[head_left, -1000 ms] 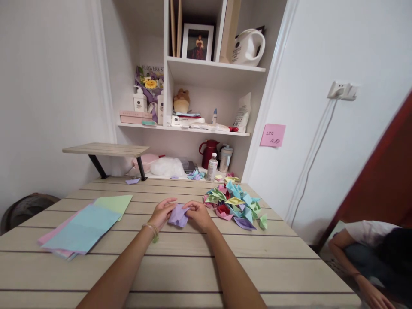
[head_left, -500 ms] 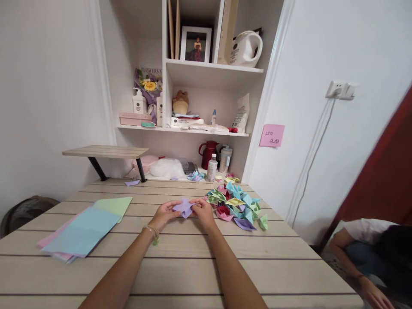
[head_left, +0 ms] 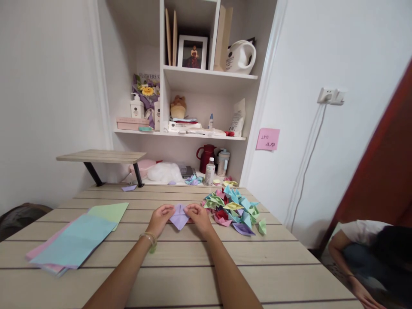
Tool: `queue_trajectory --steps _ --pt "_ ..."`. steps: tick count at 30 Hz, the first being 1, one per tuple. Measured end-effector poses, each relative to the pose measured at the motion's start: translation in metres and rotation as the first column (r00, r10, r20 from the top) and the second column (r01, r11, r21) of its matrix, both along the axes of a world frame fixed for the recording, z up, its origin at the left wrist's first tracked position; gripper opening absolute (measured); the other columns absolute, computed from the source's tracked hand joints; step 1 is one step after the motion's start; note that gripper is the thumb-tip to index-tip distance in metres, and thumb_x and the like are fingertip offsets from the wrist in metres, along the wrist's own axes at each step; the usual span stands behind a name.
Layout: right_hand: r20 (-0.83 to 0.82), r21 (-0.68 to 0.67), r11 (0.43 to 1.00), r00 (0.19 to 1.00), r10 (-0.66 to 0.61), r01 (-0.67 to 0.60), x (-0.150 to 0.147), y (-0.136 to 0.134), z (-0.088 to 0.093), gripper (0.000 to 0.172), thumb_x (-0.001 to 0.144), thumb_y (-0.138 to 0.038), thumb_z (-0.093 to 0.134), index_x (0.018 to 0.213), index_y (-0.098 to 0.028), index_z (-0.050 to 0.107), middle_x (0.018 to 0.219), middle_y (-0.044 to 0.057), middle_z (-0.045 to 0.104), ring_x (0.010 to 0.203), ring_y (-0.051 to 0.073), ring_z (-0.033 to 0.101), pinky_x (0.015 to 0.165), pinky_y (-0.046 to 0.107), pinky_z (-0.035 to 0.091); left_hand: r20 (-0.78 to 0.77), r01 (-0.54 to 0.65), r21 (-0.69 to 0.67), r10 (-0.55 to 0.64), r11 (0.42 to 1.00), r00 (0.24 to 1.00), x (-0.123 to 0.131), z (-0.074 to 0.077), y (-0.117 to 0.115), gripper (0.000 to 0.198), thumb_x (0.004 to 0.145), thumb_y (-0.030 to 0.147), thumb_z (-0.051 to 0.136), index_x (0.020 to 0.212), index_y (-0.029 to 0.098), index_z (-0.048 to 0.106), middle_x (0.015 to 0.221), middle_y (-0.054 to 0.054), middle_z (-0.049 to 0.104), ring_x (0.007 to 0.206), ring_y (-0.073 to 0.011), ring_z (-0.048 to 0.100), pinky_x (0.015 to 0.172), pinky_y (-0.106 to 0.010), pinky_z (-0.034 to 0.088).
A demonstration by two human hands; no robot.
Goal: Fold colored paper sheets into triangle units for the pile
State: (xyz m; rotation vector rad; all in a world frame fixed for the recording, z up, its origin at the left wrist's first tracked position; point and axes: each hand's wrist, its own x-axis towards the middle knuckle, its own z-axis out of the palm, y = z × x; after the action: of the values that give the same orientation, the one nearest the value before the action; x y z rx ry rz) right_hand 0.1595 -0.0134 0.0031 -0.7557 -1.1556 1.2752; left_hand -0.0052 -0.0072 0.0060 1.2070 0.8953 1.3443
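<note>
A folded sheet of purple origami paper [head_left: 179, 218] is held over the middle of the table, its lower corner pointing toward me. My left hand [head_left: 161, 218] pinches its left corner between thumb and fingers. On the opposite side my right hand [head_left: 198, 216] grips the right corner in the same way. Just right of that hand lies a heap of folded paper boats [head_left: 233, 206] in blue, green, yellow, pink and purple. Flat coloured paper sheets [head_left: 77, 240] are stacked loosely at the left, blue on top with green and pink showing beneath.
A small raised stand [head_left: 101, 156] is at the table's back left. White shelves [head_left: 206, 74] rise behind, with a bottle [head_left: 210, 171] and a red jug [head_left: 206, 158] low down. Another person [head_left: 363, 253] is low beside the table at the right.
The purple paper has gone from a wider, partly opened shape to a flatter diamond with a point toward me. Both hands keep hold of it. The view has tilted slightly.
</note>
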Motion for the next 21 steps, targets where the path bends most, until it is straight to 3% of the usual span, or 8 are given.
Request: queue_trajectory --steps 6,12,16,21 --pt "0.038 0.024 0.999 0.999 -0.029 0.028 -0.0008 -0.0007 -0.0003 0.036 0.053 -0.039 0.072 0.076 -0.014 0.058 0.046 -0.005 0.052 0.043 0.009 0.048 0.045 0.024 0.044 -0.024 -0.022 0.029 0.023 0.999 0.999 0.0005 0.0028 -0.0029 0.040 0.054 0.029 0.073 0.086 0.014 0.056 0.064 -0.003 0.065 0.055 -0.0145 0.060 0.054 -0.024 0.045" --pt "0.126 0.062 0.996 0.989 -0.074 0.067 0.0002 0.0000 -0.0027 0.031 0.051 -0.035 0.074 0.062 -0.013 0.055 0.047 -0.004 0.052 0.043 0.007 0.044 0.041 0.017 0.032 -0.110 0.092 0.041 -0.087 0.995 0.990 0.0014 -0.0011 -0.0031 0.041 0.055 0.029 0.072 0.089 0.011 0.059 0.061 -0.002 0.064 0.058 -0.0142 0.060 0.058 -0.024 0.044" --pt "0.115 0.051 0.994 0.988 -0.106 0.101 -0.0005 -0.0005 -0.0036 0.036 0.047 -0.036 0.075 0.066 -0.015 0.054 0.045 -0.005 0.052 0.041 0.007 0.042 0.040 0.018 0.030 -0.135 0.139 -0.010 -0.139 0.990 0.981 0.0028 -0.0032 -0.0036 0.044 0.051 0.027 0.075 0.088 0.011 0.060 0.065 -0.004 0.066 0.061 -0.0161 0.061 0.061 -0.027 0.045" --pt "0.139 0.076 0.997 0.990 -0.014 0.003 -0.0033 -0.0030 -0.0006 0.035 0.051 -0.039 0.074 0.069 -0.014 0.057 0.046 -0.004 0.053 0.040 0.006 0.042 0.040 0.018 0.030 -0.101 0.197 -0.058 -0.202 0.979 0.974 0.0055 -0.0024 -0.0074 0.044 0.050 0.026 0.075 0.088 0.012 0.058 0.076 -0.008 0.068 0.065 -0.0181 0.063 0.061 -0.027 0.046"
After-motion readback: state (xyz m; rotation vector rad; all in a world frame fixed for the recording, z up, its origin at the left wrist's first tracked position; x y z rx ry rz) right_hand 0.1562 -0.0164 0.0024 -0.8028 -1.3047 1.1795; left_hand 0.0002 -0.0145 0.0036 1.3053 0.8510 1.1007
